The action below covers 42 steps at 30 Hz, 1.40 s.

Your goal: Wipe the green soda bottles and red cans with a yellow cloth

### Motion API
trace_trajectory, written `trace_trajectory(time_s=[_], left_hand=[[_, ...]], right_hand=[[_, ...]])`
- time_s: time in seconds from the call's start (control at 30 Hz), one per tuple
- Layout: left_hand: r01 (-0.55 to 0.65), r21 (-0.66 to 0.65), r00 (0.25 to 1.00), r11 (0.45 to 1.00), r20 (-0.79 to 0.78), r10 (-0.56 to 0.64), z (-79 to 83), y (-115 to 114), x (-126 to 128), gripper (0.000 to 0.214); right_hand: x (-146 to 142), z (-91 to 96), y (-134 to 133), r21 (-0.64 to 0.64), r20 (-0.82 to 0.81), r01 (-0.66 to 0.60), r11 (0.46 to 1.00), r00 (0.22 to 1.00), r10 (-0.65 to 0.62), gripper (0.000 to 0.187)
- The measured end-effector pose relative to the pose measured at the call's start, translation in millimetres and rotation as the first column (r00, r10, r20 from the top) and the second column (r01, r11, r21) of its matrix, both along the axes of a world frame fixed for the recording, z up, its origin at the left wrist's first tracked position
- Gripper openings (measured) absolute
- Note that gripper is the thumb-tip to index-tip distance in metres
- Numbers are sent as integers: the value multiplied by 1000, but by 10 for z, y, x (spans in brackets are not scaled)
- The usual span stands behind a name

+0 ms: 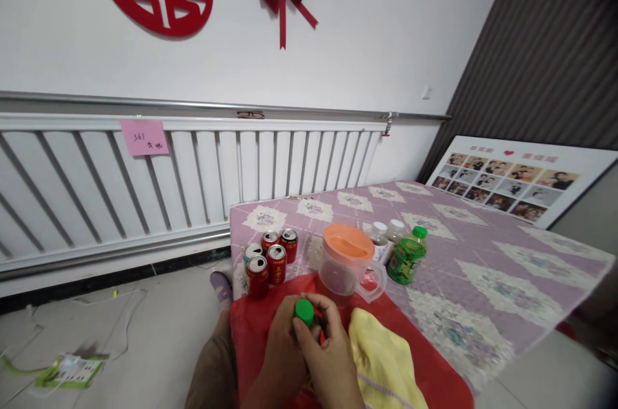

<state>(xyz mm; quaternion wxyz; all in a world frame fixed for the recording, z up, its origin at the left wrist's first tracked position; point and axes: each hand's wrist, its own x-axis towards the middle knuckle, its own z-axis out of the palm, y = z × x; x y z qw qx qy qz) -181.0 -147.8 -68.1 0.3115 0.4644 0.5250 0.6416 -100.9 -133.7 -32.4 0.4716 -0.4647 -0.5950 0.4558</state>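
So the person has both hands up close over a red mat (pixel 427 357) on the desk (pixel 449 241), which has a purple flowery cloth on it. The left hand (pixel 284 339) is curled closed around a green-capped item (pixel 304 312), and the right hand (pixel 332 346) is closed on it from the other side, thumb up against the cap. Can't really tell what's under that cap, since the fingers cover most of it, though a bit of red peeks out.

Yellow cloth (pixel 383 357) lies bunched on the mat just beside the right hand. Right past the hands there's a clear pitcher (pixel 338 277) with an orange lid (pixel 348 243), standing upright. Over to its left, five drink cans (pixel 277 265) huddle together, mostly red. On its other side stand two white-capped bottles (pixel 396 232) and a bottle with a green label (pixel 406 261).
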Motion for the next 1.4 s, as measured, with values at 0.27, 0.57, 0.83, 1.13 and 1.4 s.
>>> trace_trajectory(time_s=[0.27, 0.57, 0.83, 1.13, 1.4], left_hand=[[-10, -20, 999, 1000, -38, 10, -21, -14, 1, 11], [-12, 0, 1000, 1000, -19, 12, -27, 13, 12, 13], [-17, -6, 996, 1000, -82, 17, -46, 22, 4, 9], [-20, -2, 992, 1000, -122, 20, -12, 20, 8, 7], [-29, 13, 989, 999, -145, 31, 1, 29, 26, 7]], right_hand=[[81, -11, 1, 57, 68, -80, 995, 995, 77, 36], [-2, 33, -11, -48, 23, -9, 999, 1000, 10, 42], [45, 13, 15, 39, 47, -44, 998, 998, 42, 33], [115, -80, 64, 116, 111, -104, 988, 990, 91, 34], [124, -79, 91, 88, 99, -129, 988, 988, 120, 33]])
